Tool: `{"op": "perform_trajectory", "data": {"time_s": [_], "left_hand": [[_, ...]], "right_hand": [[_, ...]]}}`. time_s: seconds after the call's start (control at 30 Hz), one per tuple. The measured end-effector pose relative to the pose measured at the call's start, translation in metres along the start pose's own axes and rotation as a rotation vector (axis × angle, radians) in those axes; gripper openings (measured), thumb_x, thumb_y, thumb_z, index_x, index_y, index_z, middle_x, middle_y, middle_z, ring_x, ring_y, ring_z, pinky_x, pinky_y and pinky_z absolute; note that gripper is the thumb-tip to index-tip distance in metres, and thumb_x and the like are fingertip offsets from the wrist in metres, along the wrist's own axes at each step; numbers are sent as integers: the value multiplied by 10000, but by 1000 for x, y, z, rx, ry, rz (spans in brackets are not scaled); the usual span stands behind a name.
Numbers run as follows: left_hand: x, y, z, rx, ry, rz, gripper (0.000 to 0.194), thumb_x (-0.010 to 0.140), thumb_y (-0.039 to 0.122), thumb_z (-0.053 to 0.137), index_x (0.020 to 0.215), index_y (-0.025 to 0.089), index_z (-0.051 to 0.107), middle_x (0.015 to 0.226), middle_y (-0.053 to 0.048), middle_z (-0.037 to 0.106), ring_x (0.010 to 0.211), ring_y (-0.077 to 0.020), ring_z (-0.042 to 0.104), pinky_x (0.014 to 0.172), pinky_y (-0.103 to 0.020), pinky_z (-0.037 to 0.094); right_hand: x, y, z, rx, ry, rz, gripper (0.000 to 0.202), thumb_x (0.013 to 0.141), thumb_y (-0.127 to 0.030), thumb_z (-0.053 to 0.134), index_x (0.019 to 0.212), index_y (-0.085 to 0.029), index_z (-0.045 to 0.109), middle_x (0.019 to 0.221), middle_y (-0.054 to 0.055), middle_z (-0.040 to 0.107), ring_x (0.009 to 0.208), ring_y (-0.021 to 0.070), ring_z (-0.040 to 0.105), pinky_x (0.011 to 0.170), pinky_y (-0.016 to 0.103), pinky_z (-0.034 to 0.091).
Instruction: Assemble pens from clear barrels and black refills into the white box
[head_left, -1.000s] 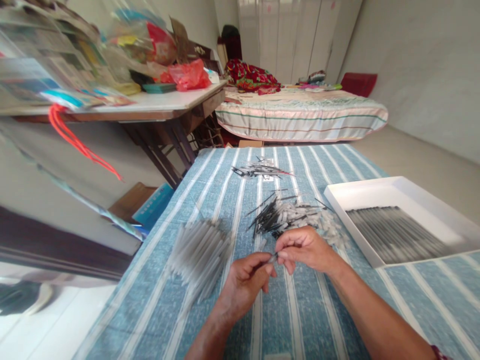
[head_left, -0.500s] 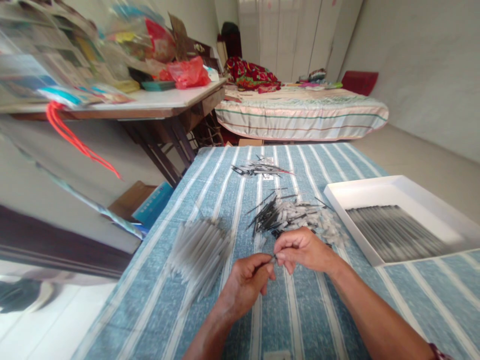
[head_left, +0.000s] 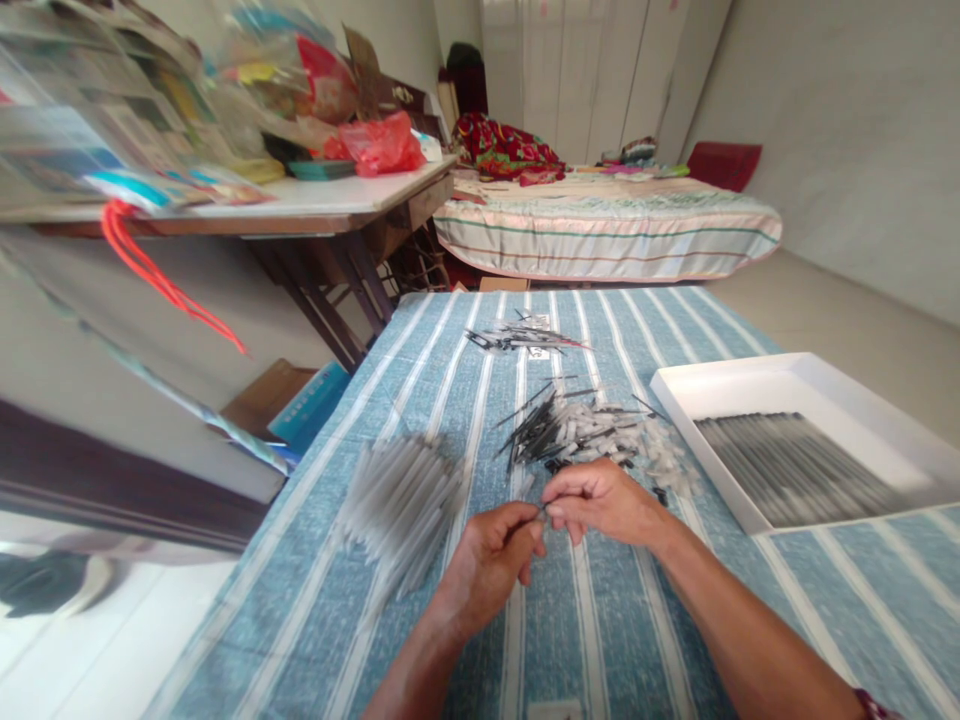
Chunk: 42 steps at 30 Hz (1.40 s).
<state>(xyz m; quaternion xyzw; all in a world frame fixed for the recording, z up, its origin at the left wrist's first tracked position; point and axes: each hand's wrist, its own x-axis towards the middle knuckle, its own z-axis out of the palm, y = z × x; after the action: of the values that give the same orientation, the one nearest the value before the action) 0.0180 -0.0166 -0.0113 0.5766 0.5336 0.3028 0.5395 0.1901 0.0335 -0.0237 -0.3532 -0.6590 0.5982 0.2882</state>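
Note:
My left hand [head_left: 491, 560] and my right hand [head_left: 604, 500] meet fingertip to fingertip over the striped cloth [head_left: 555, 640]. Both pinch something small and dark between them, too small to name. Just beyond my right hand lies a loose heap of black and whitish pieces [head_left: 577, 425]. Left of my left hand is a pile of long grey translucent sticks [head_left: 405, 505]. To the right, a white box [head_left: 817, 375] holds a row of dark sticks [head_left: 787, 465]. A smaller bunch of thin dark pieces [head_left: 521, 338] rests farther back, partly over a printed label.
A side table [head_left: 360, 205] at the left bears a red plastic bag [head_left: 382, 145] and other bags, with red cords [head_left: 172, 290] hanging off it. A bed [head_left: 607, 230] stands behind the cloth. Below left is a cardboard box [head_left: 266, 400].
Both hands stay pinched together; my right hand's fingers have shifted slightly left. The whole view has moved a little.

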Motion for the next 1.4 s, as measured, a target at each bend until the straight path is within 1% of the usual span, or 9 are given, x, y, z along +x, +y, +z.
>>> {"op": "perform_trajectory", "data": {"time_s": [0.33,0.63,0.8,1.03,1.1,1.2,1.23,1.33,1.4], "left_hand": [[0,1,-5,43,-93,-33,242,831,276,461,649,152,563,468,54,470,396,-68,397,404,-186,293],[-2,1,-11,-295,-214,-135,250,836,309,455,710,129,574,582,2,565,372,-49,390,352,-178,253],[-1,3,-10,-221,-167,-97,234,819,279,478,663,131,571,527,25,528,375,-50,392,363,-177,271],[1,2,-8,-19,-93,-72,161,779,238,499,662,151,568,444,63,467,383,-70,407,392,-186,306],[0,3,-7,-37,-89,-73,155,780,244,496,670,158,563,453,64,473,388,-74,407,389,-186,306],[0,3,-7,-41,-87,-76,170,788,257,491,663,162,555,448,64,476,384,-75,400,386,-188,300],[0,3,-8,-32,-90,-76,179,792,262,488,659,162,554,439,64,470,378,-74,393,386,-190,296],[0,2,-8,-22,-98,-73,181,793,270,490,664,162,557,435,67,455,371,-73,382,383,-192,286],[0,1,-9,-34,-93,-75,160,787,265,494,680,163,558,452,65,467,379,-75,390,381,-191,289]], "right_hand": [[1,4,1,8,-98,68,145,800,-278,531,785,-140,575,564,-25,582,404,76,536,408,179,421],[0,5,4,87,-109,-8,180,818,-319,531,802,-144,570,601,-12,612,428,92,575,421,185,430],[2,5,7,31,-70,6,214,816,-347,533,755,-144,564,564,-20,597,412,87,560,416,181,420],[3,0,9,-214,-13,42,426,842,-398,472,497,-148,477,407,-45,476,316,43,425,343,148,300],[3,1,7,-174,-13,44,370,826,-405,497,564,-145,521,442,-47,494,337,47,444,353,149,315],[3,2,5,-64,-39,29,213,777,-366,578,782,-154,567,532,-51,545,403,72,517,395,159,376],[3,3,5,-59,-44,25,202,773,-356,584,783,-155,563,537,-49,550,409,76,525,399,161,381],[3,2,8,-140,-39,39,331,823,-389,504,592,-152,512,477,-37,527,362,65,487,371,158,346],[3,1,8,-184,-27,54,411,843,-420,459,533,-153,485,445,-37,505,333,56,456,359,157,326]]}}
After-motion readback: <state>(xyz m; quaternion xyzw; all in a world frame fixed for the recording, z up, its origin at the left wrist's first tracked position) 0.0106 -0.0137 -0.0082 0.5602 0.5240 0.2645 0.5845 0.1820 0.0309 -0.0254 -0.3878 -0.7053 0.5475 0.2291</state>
